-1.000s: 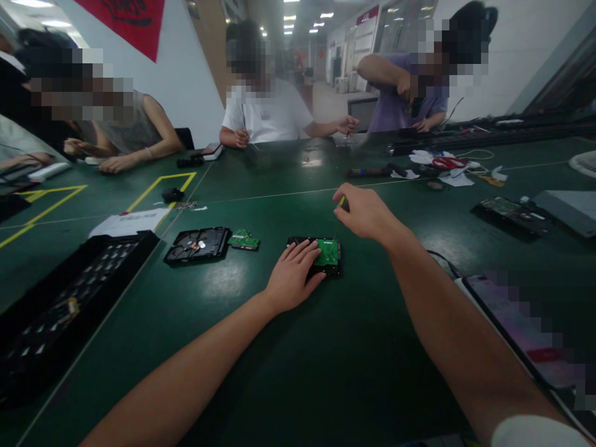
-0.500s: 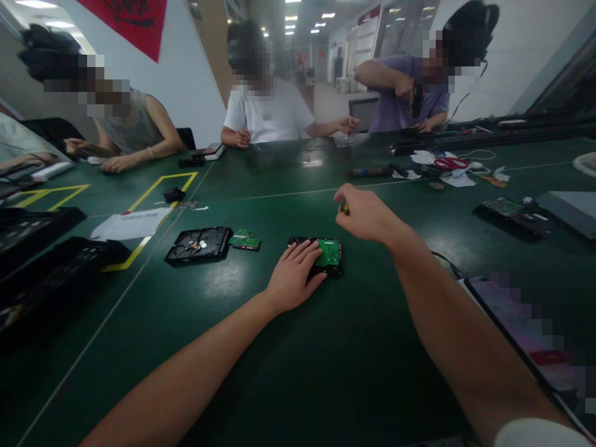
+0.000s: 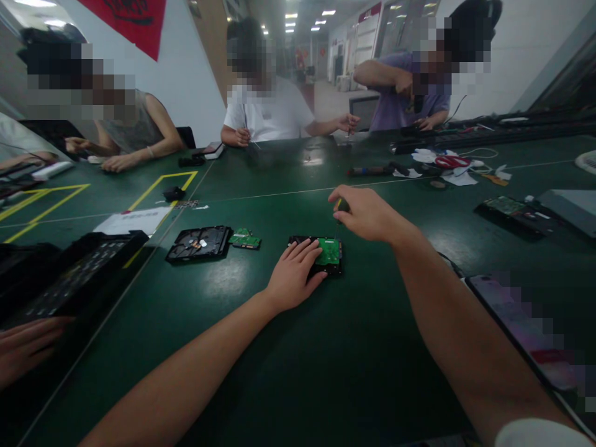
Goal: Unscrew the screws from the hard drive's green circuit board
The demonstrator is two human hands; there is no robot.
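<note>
A black hard drive (image 3: 328,268) with a green circuit board (image 3: 329,251) on top lies on the green table (image 3: 288,372). My left hand (image 3: 293,275) rests flat on its left part, fingers stretched over the board. My right hand (image 3: 365,213) hovers just above the drive's far edge, fingers pinched on a small screwdriver (image 3: 338,214) with a yellow handle. Its thin shaft points down at the board's far right corner.
An opened black drive (image 3: 198,243) and a loose green board (image 3: 244,238) lie to the left. A black tray (image 3: 69,279) sits at the far left, with another person's hand (image 3: 25,347) near it. Three people work across the table. Another drive (image 3: 512,214) and a phone (image 3: 526,323) lie right.
My right hand has shifted slightly left and lowered the screwdriver toward the board. The black tray at the left has been moved, and another person's hand has come into view there.
</note>
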